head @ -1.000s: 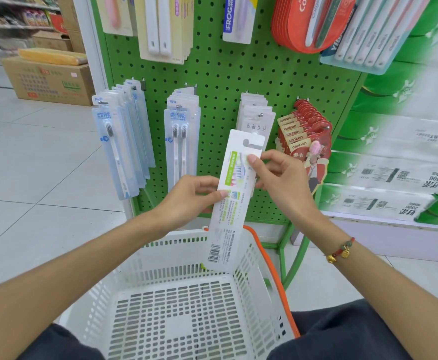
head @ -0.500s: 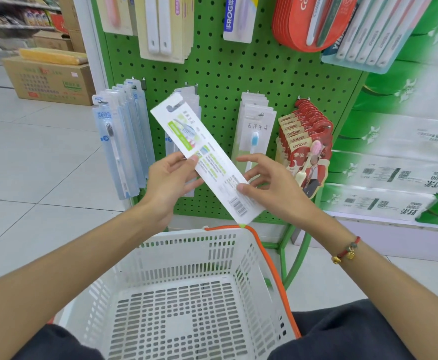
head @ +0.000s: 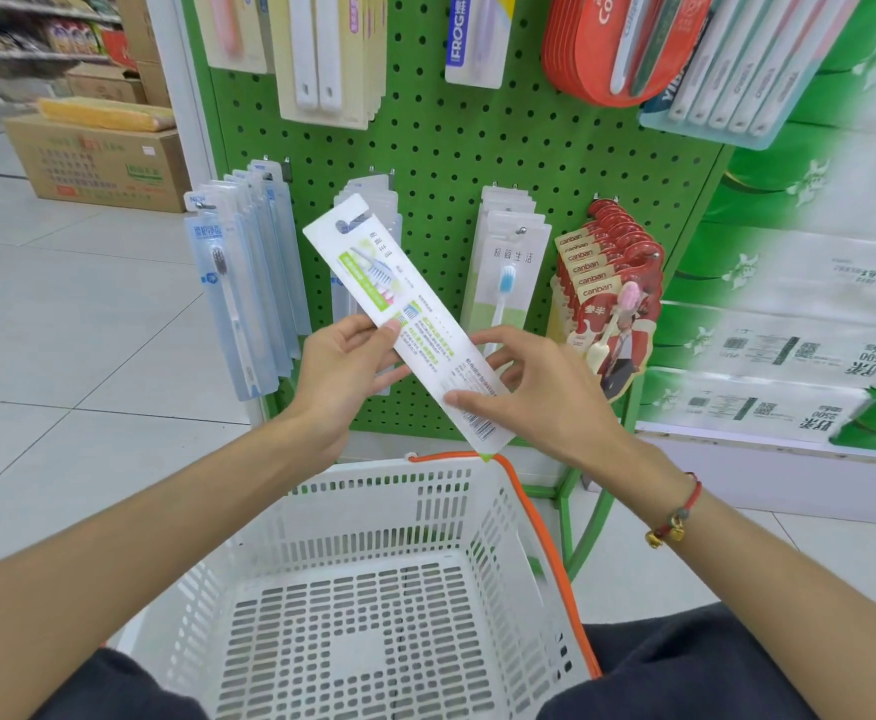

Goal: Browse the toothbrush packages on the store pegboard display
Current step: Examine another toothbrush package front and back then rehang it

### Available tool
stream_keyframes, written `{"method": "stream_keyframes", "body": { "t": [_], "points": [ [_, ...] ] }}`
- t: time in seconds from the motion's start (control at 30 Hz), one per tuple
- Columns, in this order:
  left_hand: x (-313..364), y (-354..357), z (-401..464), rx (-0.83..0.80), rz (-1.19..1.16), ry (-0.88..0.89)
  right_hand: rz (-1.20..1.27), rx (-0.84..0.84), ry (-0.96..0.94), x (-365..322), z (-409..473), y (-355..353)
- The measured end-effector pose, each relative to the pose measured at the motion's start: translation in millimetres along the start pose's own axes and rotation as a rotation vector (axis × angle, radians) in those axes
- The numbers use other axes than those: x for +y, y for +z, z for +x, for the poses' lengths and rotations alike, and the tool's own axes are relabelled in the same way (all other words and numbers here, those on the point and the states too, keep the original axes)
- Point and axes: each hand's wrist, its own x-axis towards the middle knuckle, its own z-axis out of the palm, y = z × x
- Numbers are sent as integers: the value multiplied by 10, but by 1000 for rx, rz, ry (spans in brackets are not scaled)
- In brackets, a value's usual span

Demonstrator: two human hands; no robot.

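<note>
I hold a long white toothbrush package (head: 410, 319) with its printed back and barcode toward me, tilted with its top to the upper left. My left hand (head: 342, 376) grips its middle, thumb on the print. My right hand (head: 540, 402) pinches its lower end near the barcode. Behind it the green pegboard (head: 441, 148) carries hanging packs: a blue row (head: 241, 288), a white pack with a blue brush (head: 503, 283) and red canban packs (head: 607, 288).
A white plastic basket (head: 373, 517) with an orange handle (head: 545, 537) sits on my lap below the hands. Stacked green tissue packs (head: 799, 324) fill the shelf at right. A cardboard box (head: 98, 163) stands on the tiled floor at left.
The package swung from near upright over the basket to a diagonal with its top at upper left. My right hand shifted from its top edge to the barcode end; my left hand rose.
</note>
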Motion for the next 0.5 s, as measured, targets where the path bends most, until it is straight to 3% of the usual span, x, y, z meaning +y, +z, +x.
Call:
{"method": "stream_keyframes", "body": {
  "t": [0.1,0.37,0.43,0.5],
  "points": [
    [23,6,-7,-23,-5,-18,-172,-52,-9,-71,-28,67],
    [54,-13,-28,-101,27,-40,-207,-95,-20,-50,-16,52],
    [72,-23,-25,-129,72,-23,-93,-121,11,-70,-11,22],
    [87,-25,-14,-152,127,-7,177,-218,78,-71,4,-3]
  ]
}}
